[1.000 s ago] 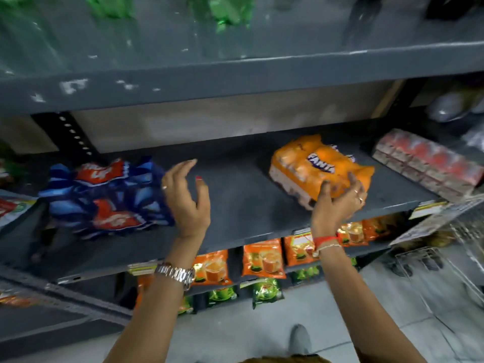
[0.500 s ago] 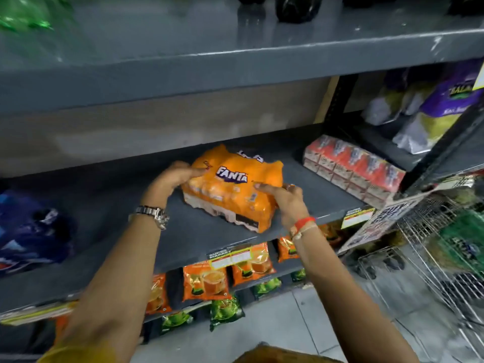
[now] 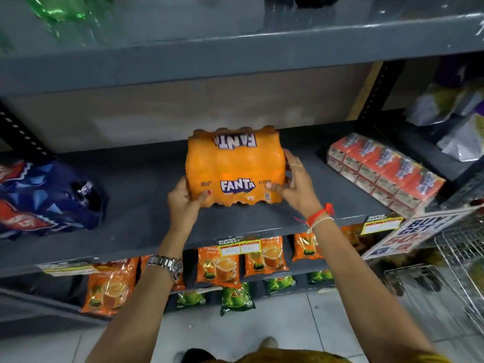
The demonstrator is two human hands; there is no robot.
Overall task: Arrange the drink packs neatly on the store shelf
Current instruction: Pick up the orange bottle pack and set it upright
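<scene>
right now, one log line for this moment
step: straightening | held: Fanta pack | left hand and right hand on its sides | on: shelf

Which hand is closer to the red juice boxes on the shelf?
The right hand. It holds the right side of the orange Fanta pack, with only bare shelf between it and the red juice boxes. The left hand grips the pack's left side, farther away.

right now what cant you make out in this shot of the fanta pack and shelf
Head view, the only one:
- Fanta pack: small print too small; left hand and right hand cover its lower corners.
- Blue pack: cut off by the left edge, blurred.
- Price tag: figures unreadable.
- Green bottles: cropped at top, blurred.
</scene>
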